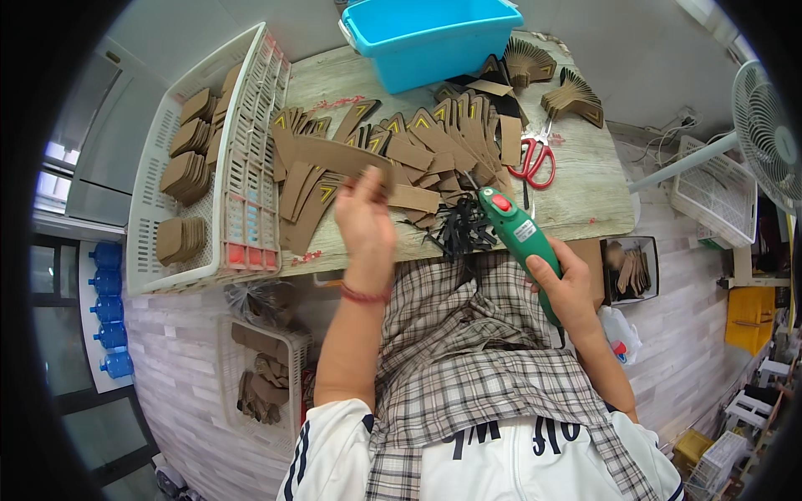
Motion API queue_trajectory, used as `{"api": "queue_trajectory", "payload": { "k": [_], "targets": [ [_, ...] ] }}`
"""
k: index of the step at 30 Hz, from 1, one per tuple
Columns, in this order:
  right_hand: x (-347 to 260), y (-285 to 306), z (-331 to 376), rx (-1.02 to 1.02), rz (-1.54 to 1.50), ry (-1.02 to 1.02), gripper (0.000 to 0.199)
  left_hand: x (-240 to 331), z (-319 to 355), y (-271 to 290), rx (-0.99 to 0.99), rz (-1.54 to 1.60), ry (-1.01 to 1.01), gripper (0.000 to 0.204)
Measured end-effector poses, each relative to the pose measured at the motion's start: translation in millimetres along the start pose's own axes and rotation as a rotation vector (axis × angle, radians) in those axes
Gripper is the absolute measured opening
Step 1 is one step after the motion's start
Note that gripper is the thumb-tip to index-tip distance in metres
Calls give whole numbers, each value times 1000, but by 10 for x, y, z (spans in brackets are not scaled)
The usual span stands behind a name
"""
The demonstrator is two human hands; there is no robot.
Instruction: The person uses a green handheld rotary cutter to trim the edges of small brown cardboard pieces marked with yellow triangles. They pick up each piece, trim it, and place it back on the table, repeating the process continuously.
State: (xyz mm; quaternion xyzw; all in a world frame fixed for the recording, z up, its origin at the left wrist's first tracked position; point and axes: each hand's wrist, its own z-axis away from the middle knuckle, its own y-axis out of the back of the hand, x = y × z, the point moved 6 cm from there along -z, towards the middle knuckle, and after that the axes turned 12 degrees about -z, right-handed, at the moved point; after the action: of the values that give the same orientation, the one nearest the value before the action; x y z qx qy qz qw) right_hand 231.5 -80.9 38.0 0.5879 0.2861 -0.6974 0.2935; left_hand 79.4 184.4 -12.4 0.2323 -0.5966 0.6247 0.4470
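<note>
My left hand, slightly blurred, pinches the end of a long brown flat strip and holds it over the pile on the table. In my right hand is a green handheld electric tool with a red button and a thin metal tip pointing away from me. Beneath the strip lies a heap of brown strips, several with yellow chevron marks. Close to the tool's tip, black scraps are bunched at the table's front edge. Red-handled scissors rest just beyond the tool.
A white basket with stacked brown pieces stands on the left. At the back is a blue tub, with fanned brown bundles to its right. A fan stands at far right. Below the table are another basket and an open box.
</note>
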Motion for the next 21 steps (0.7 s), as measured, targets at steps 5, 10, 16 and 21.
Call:
{"api": "queue_trajectory", "payload": {
  "k": [5, 10, 16, 21],
  "targets": [
    [85, 37, -8, -34, -17, -8, 36, -195, -421, 283, 47, -437, 139, 21],
    [96, 89, 38, 25, 15, 9, 37, -149, -1, -53, -173, -1787, -606, 29],
    [148, 82, 39, -10, 5, -24, 36, -180, -86, 57, -467, -1845, -785, 32],
    [121, 136, 56, 22, -12, -4, 35, -103, -156, -38, -659, -1897, -723, 32]
  ]
}}
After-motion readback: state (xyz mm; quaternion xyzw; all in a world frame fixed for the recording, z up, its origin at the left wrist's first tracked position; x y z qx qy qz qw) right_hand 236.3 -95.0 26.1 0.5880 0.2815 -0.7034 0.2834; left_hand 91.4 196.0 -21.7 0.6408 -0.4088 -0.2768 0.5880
